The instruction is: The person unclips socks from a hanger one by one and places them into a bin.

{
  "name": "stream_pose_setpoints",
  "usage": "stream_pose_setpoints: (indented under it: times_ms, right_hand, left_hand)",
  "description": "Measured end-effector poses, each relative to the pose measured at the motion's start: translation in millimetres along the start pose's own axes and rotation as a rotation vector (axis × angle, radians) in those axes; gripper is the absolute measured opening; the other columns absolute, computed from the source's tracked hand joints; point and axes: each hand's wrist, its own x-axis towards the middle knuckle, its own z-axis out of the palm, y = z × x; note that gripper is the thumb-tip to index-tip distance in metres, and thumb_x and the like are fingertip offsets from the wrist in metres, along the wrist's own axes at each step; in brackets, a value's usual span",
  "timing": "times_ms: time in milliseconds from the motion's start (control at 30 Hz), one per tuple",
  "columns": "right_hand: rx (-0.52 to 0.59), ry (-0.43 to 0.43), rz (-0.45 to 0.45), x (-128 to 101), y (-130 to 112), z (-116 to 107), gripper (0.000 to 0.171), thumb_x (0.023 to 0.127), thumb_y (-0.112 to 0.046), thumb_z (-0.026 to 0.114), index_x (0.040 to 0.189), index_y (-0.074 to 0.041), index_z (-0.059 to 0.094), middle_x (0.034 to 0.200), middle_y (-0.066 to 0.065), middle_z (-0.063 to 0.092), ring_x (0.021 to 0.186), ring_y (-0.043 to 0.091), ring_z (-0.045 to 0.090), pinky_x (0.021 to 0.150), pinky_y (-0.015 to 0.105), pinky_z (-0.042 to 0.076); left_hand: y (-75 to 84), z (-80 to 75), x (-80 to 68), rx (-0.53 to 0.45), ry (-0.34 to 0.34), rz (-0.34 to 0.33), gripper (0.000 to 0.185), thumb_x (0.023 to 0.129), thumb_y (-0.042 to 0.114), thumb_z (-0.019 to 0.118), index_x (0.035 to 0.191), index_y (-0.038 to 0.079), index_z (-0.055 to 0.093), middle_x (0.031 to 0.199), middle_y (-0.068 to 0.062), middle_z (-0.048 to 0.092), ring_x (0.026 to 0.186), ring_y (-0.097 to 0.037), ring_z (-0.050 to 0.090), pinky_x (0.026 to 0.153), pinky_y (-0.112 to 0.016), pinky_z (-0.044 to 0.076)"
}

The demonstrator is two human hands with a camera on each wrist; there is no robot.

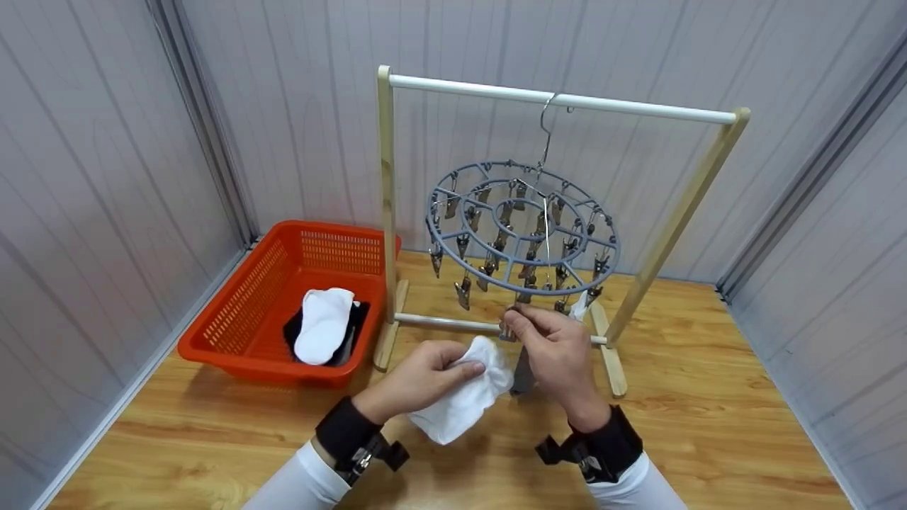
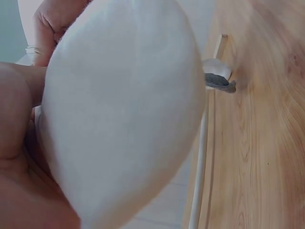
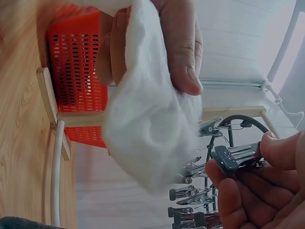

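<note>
My left hand [image 1: 429, 375] grips a white sock [image 1: 460, 404] between thumb and fingers, just below the round hanger. The sock hides much of that hand in the left wrist view. With thumb and fingers my right hand [image 1: 563, 350] pinches a metal clip [image 3: 233, 157] at the front of the grey round drying hanger [image 1: 553, 291]. The sock's bunched end lies close beside that clip in the head view. Behind the right hand hang a grey sock piece [image 1: 523, 375] and, further right, a white one [image 1: 579, 306], both partly hidden.
The hanger hooks over the white bar [image 1: 468, 88] of a wooden-legged stand [image 1: 387, 177], with several metal clips dangling. To the left, an orange basket [image 1: 241, 354] holds a white sock [image 1: 322, 329] on dark ones [image 1: 292, 329]. Panelled walls [image 1: 305, 106] enclose the wooden surface [image 1: 212, 453].
</note>
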Motion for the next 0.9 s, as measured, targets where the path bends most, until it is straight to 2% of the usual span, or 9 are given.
stream_pose_setpoints:
  times_ms: [133,300,467,567,733,833,900]
  right_hand:
    - [-0.008,-0.002,-0.006,0,0,0,0.015,0.103,-0.015,0.083,0.114,-0.007,0.087,0.106,0.004,0.085,0.088,0.017,0.079,0.074,0.022,0.059]
    - [-0.034,0.001,0.007,1,-2,2,0.017,0.103,-0.016,0.082,0.115,-0.005,0.086,0.104,0.003,0.084,0.083,0.018,0.076,0.068,0.023,0.058]
    - [-0.069,0.023,-0.004,0,-3,3,0.019,0.103,-0.015,0.083,0.116,-0.001,0.083,0.103,0.006,0.082,0.082,0.022,0.074,0.068,0.025,0.058]
    - [-0.173,0.041,-0.077,-2,-3,4,0.022,0.102,-0.018,0.085,0.116,-0.001,0.083,0.102,0.006,0.08,0.077,0.018,0.071,0.066,0.028,0.059]
    - [-0.38,0.083,-0.271,-2,-4,1,0.025,0.1,-0.024,0.087,0.113,-0.002,0.083,0.098,0.007,0.079,0.073,0.013,0.066,0.062,0.032,0.057]
    - [-0.439,0.113,-0.357,-2,-7,-4,0.021,0.101,-0.021,0.086,0.11,-0.002,0.084,0.094,0.007,0.078,0.073,0.014,0.064,0.061,0.034,0.055]
    - [-0.453,0.14,-0.402,-2,-10,-7,0.015,0.102,-0.017,0.084,0.108,-0.004,0.084,0.094,0.006,0.078,0.076,0.017,0.068,0.067,0.036,0.057]
  left_hand:
    - [-0.9,-1.4,0.2,0.017,0.005,0.01,0.03,0.111,0.025,0.072,0.086,0.01,0.067,0.076,0.009,0.058,0.065,-0.005,0.057,0.057,-0.021,0.044]
    - [-0.7,-5.3,0.2,0.03,0.021,0.012,0.032,0.11,0.025,0.073,0.084,0.009,0.065,0.074,0.008,0.056,0.066,-0.006,0.056,0.058,-0.021,0.043]
    - [-2.2,-13.3,0.3,0.053,0.035,0.004,0.031,0.11,0.026,0.073,0.086,0.009,0.066,0.073,0.008,0.055,0.066,-0.006,0.055,0.058,-0.022,0.043]
    - [-3.7,-20.8,0.2,0.055,0.055,0.002,0.03,0.111,0.025,0.073,0.087,0.009,0.066,0.073,0.008,0.056,0.066,-0.007,0.056,0.057,-0.022,0.044]
    - [-2.9,-37.5,-1.6,0.062,0.101,-0.003,0.032,0.111,0.026,0.073,0.084,0.01,0.065,0.075,0.007,0.056,0.067,-0.009,0.058,0.057,-0.023,0.044]
    - [-0.6,-48.9,-4.4,0.056,0.14,-0.014,0.026,0.11,0.027,0.074,0.091,0.009,0.073,0.079,0.005,0.062,0.069,-0.01,0.061,0.058,-0.023,0.047]
    - [0.9,-56.7,-6.7,0.048,0.173,-0.017,0.023,0.11,0.028,0.074,0.1,0.008,0.078,0.084,0.002,0.066,0.071,-0.012,0.062,0.06,-0.023,0.049]
